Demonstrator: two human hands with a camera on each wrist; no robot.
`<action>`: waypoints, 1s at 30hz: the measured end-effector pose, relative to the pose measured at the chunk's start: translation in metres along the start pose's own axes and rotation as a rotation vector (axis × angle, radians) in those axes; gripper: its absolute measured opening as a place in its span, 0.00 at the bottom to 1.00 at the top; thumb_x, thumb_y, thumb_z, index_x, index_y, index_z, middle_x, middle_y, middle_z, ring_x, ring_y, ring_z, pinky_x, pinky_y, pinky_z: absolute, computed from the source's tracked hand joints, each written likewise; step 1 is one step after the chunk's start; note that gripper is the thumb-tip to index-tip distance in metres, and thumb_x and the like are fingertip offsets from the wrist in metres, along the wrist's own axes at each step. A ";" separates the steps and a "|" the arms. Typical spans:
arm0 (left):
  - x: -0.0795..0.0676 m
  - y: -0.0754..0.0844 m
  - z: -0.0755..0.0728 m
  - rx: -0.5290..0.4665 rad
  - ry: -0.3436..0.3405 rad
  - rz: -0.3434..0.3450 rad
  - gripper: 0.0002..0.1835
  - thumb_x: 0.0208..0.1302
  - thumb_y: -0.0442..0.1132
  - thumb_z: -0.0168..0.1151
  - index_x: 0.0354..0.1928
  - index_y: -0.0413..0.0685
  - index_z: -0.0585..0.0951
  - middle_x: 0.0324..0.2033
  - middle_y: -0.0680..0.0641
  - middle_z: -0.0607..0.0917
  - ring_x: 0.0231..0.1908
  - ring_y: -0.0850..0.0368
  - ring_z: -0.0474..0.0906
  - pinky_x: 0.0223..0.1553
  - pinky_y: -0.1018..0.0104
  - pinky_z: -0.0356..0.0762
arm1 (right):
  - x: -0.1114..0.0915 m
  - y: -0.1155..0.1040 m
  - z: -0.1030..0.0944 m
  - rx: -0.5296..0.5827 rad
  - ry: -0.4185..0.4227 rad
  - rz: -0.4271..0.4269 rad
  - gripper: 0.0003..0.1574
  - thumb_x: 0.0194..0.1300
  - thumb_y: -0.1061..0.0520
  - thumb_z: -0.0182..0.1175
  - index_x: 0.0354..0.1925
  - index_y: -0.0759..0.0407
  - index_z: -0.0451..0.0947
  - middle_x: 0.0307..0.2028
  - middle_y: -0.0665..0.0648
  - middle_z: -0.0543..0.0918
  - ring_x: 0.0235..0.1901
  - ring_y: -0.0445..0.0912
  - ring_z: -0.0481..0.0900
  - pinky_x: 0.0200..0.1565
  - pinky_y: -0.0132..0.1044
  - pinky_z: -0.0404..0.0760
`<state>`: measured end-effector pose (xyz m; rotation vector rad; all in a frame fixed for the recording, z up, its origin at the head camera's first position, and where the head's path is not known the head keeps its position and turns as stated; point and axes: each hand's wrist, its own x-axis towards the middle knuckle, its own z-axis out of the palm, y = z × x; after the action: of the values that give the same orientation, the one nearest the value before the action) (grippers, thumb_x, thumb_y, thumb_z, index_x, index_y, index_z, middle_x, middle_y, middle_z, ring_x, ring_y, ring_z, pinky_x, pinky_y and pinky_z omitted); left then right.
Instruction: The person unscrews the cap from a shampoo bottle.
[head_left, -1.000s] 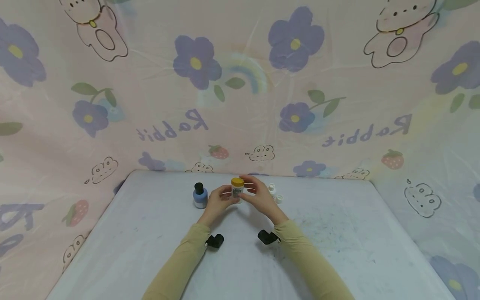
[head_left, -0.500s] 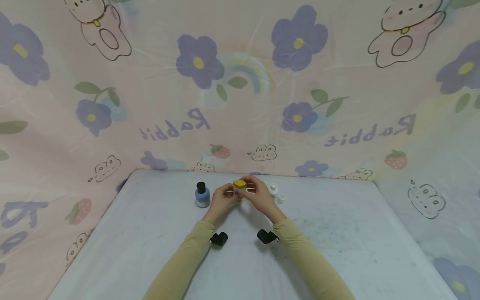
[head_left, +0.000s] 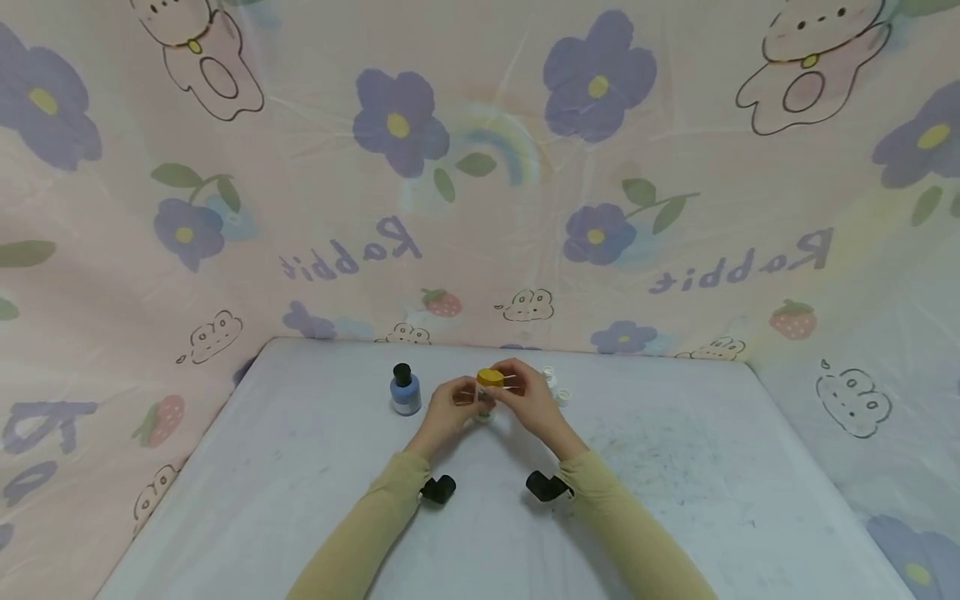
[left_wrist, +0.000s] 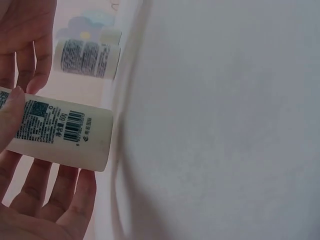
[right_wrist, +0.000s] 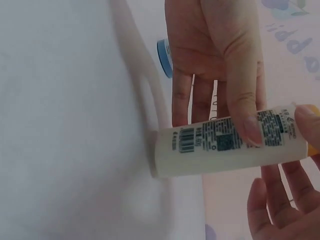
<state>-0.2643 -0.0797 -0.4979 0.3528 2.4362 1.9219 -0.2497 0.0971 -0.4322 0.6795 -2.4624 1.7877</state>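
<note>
Both hands are at a small white bottle [left_wrist: 60, 130] with a yellow cap [head_left: 490, 377]. My left hand [head_left: 442, 412] grips its body, the thumb across the printed back label and barcode and the fingers behind. At the top, my right hand [head_left: 536, 404] pinches the yellow cap with thumb and fingers. The bottle is upright in the head view, its base close over the white table [head_left: 637, 533]; fingers hide much of its body there. In the right wrist view, the thumb of my right hand [right_wrist: 280, 215] lies by the yellow cap edge.
A blue bottle [head_left: 406, 395] with a black cap stands left of my hands. Behind and right of my right hand are a white bottle [head_left: 550, 379] and a small white cap-like piece [head_left: 563, 395]. A printed cloth wall [head_left: 480, 233] rises behind the table's far edge.
The yellow-capped bottle has come down and slightly right, with both hands on it. The right hand has shifted lower, overlapping the white bottle more. The blue bottle stays put.
</note>
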 end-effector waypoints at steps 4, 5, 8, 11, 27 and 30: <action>-0.004 0.005 0.004 0.015 -0.028 0.003 0.15 0.56 0.42 0.71 0.45 0.50 0.83 0.41 0.52 0.83 0.46 0.56 0.78 0.51 0.62 0.75 | -0.008 -0.001 -0.005 -0.003 0.011 0.003 0.17 0.63 0.63 0.64 0.50 0.66 0.75 0.48 0.61 0.79 0.47 0.54 0.77 0.48 0.42 0.78; -0.005 0.006 0.005 0.017 -0.035 0.010 0.15 0.56 0.42 0.71 0.45 0.50 0.83 0.41 0.52 0.84 0.46 0.56 0.79 0.51 0.62 0.75 | -0.011 -0.002 -0.006 0.006 0.009 0.009 0.17 0.63 0.63 0.64 0.50 0.66 0.75 0.48 0.61 0.79 0.47 0.54 0.77 0.48 0.42 0.78; -0.008 0.008 0.007 0.018 -0.056 0.008 0.15 0.55 0.43 0.72 0.45 0.51 0.82 0.41 0.53 0.84 0.45 0.57 0.80 0.50 0.62 0.76 | -0.017 -0.004 -0.009 0.025 0.012 0.016 0.18 0.63 0.63 0.64 0.51 0.67 0.75 0.49 0.61 0.78 0.47 0.54 0.77 0.48 0.42 0.78; -0.012 0.011 0.009 0.010 -0.074 0.014 0.16 0.55 0.43 0.71 0.45 0.51 0.82 0.41 0.53 0.84 0.43 0.57 0.81 0.47 0.62 0.78 | -0.024 -0.007 -0.011 0.046 0.018 0.023 0.19 0.63 0.63 0.63 0.52 0.67 0.74 0.50 0.61 0.78 0.48 0.56 0.77 0.49 0.42 0.77; -0.031 0.031 0.016 0.006 -0.166 0.003 0.18 0.54 0.49 0.72 0.46 0.54 0.83 0.41 0.55 0.84 0.40 0.57 0.80 0.41 0.62 0.79 | -0.053 -0.016 -0.025 0.127 0.003 0.062 0.21 0.63 0.65 0.63 0.54 0.67 0.72 0.51 0.63 0.77 0.48 0.54 0.77 0.48 0.41 0.78; -0.033 0.032 0.018 0.011 -0.181 0.008 0.18 0.55 0.49 0.72 0.47 0.55 0.83 0.42 0.56 0.84 0.40 0.56 0.79 0.41 0.61 0.79 | -0.058 -0.016 -0.030 0.115 -0.016 0.040 0.24 0.62 0.66 0.63 0.56 0.68 0.71 0.52 0.63 0.76 0.50 0.54 0.76 0.51 0.46 0.77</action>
<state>-0.2242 -0.0615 -0.4752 0.5131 2.3339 1.7933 -0.1986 0.1393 -0.4228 0.6584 -2.4157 1.9587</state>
